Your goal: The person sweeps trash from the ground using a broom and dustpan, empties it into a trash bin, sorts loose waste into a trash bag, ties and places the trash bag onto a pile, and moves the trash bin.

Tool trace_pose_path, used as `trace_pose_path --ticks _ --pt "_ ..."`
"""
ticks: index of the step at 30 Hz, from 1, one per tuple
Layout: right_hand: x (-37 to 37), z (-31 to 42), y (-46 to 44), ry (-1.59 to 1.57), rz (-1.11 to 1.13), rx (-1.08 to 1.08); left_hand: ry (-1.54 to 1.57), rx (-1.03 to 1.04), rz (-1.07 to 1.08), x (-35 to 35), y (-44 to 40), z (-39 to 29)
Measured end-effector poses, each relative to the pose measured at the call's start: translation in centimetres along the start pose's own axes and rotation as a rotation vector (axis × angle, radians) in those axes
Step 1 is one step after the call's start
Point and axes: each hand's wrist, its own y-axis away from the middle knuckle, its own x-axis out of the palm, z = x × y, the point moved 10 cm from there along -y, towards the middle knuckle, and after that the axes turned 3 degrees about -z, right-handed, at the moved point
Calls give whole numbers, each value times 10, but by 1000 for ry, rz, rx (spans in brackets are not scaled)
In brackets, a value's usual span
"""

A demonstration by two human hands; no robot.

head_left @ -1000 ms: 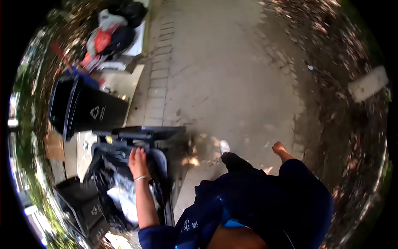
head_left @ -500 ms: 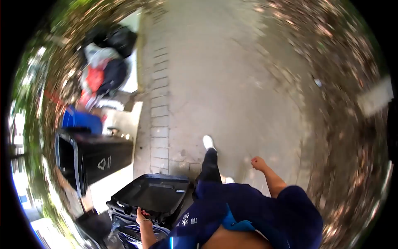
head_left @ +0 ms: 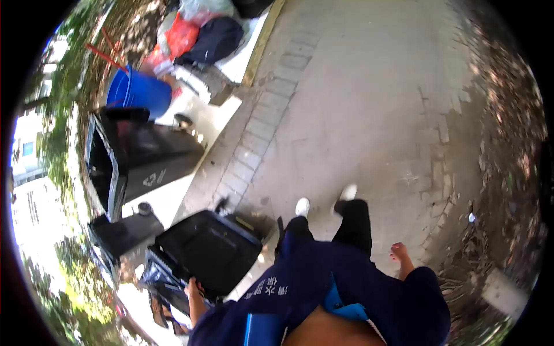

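Note:
My left hand [head_left: 194, 288] is closed on the edge of a black trash bin [head_left: 154, 271], close to where its lid joins. The bin's lid [head_left: 210, 248] is swung back towards the path, and dark plastic shows at the bin's mouth. Exactly which part my fingers wrap is partly hidden. Off to my right side, my right hand [head_left: 398, 252] hangs free over the pavement, its fingers loosely bent with nothing in them.
Another black bin [head_left: 156, 150] with a recycling mark stands at left, beside a blue bucket [head_left: 147, 95]. Filled bags, including a dark bag [head_left: 213, 40], lie further up. A smaller dark bin [head_left: 127, 233] is nearby. Leaf litter [head_left: 513, 190] borders the paved path [head_left: 358, 104].
My view has turned, so the bins and bags sit differently in it. My feet have stepped. The left hand stays on the trash bin; the right hand has swung back towards my body.

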Motion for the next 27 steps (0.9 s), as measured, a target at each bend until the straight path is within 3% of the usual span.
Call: trace_pose_path --ticks 3,6,8,10,11,12,13,15,16,17,18,20,21,24,26,27 --pt "-78 16 -34 22 -95 72 -20 6 -75 24 39 -26" --pt "-143 72 -71 -33 -89 59 -37 -7 -113 59 84 -56" --pt "-188 140 -88 114 -54 81 -58 8 -150 84 114 -80" --pt "-239 224 -136 180 -23 -256 -94 -46 -123 118 148 -104" --pt "-284 244 -226 441 -252 -511 -108 -3 -115 140 168 -122" --pt "-310 319 -227 763 -445 -796 -96 10 -83 162 186 -139" --pt "-334 378 -241 794 -428 -812 -93 -17 -100 177 196 -145" --pt "-391 507 -262 458 -364 -723 -92 -10 -84 214 236 -175" --pt "-411 583 -241 350 -486 -862 -79 -16 -80 234 253 -192" --pt "-412 657 -215 219 -320 -945 -67 -21 -73 252 271 -207" --pt "-401 727 -134 178 -307 -1011 -51 -28 -63 267 287 -222" --pt "-398 835 -93 213 -303 -1288 -2 -49 -43 301 310 -254" --pt "-392 872 -72 245 -282 -1327 14 -54 -56 313 319 -266" --pt "-391 936 -32 488 -340 -1364 9 8 -42 359 325 -312" --pt "-403 948 -93 263 -56 -1263 59 -92 -56 388 341 -333" --pt "-418 941 -115 495 -204 -1224 67 -72 -44 402 352 -353"
